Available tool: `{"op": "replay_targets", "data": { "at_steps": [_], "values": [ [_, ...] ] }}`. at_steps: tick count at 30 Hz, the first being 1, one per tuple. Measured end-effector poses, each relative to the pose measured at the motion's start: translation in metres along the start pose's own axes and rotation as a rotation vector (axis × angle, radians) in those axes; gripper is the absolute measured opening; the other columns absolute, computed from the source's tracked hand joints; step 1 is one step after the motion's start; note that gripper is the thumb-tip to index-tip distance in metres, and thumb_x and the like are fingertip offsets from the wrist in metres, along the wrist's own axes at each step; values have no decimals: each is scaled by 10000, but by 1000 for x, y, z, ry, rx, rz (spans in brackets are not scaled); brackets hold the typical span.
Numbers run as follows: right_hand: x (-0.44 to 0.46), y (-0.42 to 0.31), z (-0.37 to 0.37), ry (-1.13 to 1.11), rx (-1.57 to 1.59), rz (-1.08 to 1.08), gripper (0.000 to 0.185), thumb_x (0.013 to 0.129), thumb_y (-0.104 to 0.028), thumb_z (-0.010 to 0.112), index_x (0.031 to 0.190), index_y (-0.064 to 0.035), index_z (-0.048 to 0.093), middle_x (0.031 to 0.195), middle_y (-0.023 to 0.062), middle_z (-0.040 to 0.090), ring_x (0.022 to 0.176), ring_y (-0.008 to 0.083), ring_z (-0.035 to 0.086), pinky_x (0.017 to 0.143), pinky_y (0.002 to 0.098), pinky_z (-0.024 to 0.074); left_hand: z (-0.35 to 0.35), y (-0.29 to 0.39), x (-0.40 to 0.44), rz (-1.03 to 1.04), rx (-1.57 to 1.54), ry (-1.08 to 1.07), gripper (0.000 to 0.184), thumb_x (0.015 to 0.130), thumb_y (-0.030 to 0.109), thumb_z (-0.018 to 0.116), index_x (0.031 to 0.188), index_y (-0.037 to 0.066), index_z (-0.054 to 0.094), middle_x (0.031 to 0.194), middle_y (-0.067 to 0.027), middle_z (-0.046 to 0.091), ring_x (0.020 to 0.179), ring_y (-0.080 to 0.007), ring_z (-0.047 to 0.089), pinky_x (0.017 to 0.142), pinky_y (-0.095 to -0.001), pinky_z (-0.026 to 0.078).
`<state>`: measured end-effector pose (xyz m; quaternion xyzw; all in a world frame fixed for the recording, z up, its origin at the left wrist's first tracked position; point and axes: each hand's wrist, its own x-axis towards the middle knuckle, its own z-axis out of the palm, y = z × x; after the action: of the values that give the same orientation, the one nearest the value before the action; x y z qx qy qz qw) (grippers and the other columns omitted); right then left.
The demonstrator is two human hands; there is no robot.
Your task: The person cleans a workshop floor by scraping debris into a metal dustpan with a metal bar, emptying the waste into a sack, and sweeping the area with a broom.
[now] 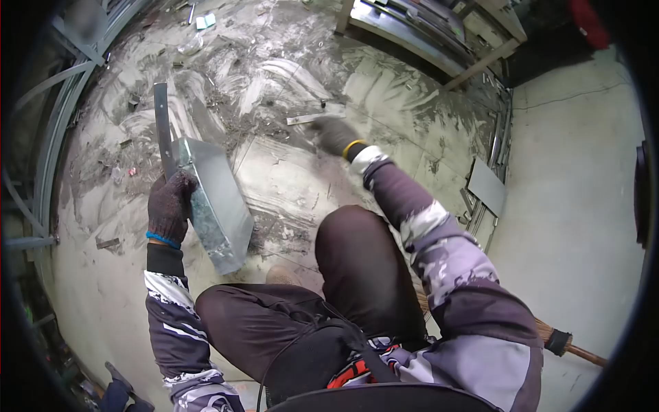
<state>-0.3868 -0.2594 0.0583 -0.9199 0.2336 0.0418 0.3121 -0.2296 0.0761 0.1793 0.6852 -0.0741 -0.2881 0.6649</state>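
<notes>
My left hand (170,206), in a dark knitted glove, is closed around a folded, shiny sheet-metal pan (223,206) at its near left side. From the same grip a flat metal bar (163,123) with small holes sticks up past the pan; whether the two are joined is hidden by the glove. My right hand (334,136), gloved too, reaches forward over the floor and is smeared by motion. At its fingertips lies a short, light metal strip (301,119). I cannot make out whether the fingers touch or grip it.
Dust and scraps cover the floor (274,172). Long metal profiles (75,89) line the left side. A low workbench (412,48) stands at the far right, and a flat panel (486,185) leans by the right wall (570,165). A broom (556,340) lies beside my right hip.
</notes>
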Motion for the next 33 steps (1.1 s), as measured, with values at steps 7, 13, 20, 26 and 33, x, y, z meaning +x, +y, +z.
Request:
{"op": "replay_targets", "data": {
  "at_steps": [7, 13, 20, 26, 33],
  "values": [
    [48, 106, 31, 127, -283, 387, 334, 839, -164, 577, 1152, -225, 675, 1269, 117, 545, 1171, 322, 521, 965, 392, 444, -20, -61, 26, 273, 545, -24, 214, 877, 157, 518, 698, 48, 561, 651, 11, 518, 591, -105, 441, 544, -274, 333],
    [112, 135, 92, 292, -422, 408, 385, 937, -286, 440, 1290, -189, 557, 1378, 103, 490, 1281, 292, 443, 975, 516, 362, -34, -69, 16, 345, 665, 188, 251, 902, 144, 495, 668, 55, 508, 608, 18, 418, 564, -83, 376, 516, -275, 293],
    [78, 112, 92, 232, -373, 403, 226, 862, -226, 566, 1044, -153, 679, 1169, 71, 608, 1122, 255, 548, 881, 514, 410, -31, -86, 27, 199, 464, 273, 252, 900, 172, 481, 668, 80, 442, 655, 50, 399, 593, -75, 373, 511, -273, 289],
    [33, 99, 94, 161, -88, 324, 264, 833, -148, 574, 1088, -117, 634, 1037, 115, 663, 1020, 294, 622, 836, 457, 473, -15, -79, 36, 184, 582, 257, 229, 899, 182, 482, 714, 48, 482, 686, 39, 444, 611, -85, 422, 520, -282, 338],
    [-119, 210, 195, 549, 774, 346, 242, 908, -103, 485, 1114, -16, 579, 1012, 123, 629, 921, 226, 615, 874, 319, 501, -35, -79, 54, 606, 1321, 72, 285, 876, 147, 471, 616, 38, 437, 552, -55, 382, 537, -111, 368, 485, -335, 295]
  ]
}}
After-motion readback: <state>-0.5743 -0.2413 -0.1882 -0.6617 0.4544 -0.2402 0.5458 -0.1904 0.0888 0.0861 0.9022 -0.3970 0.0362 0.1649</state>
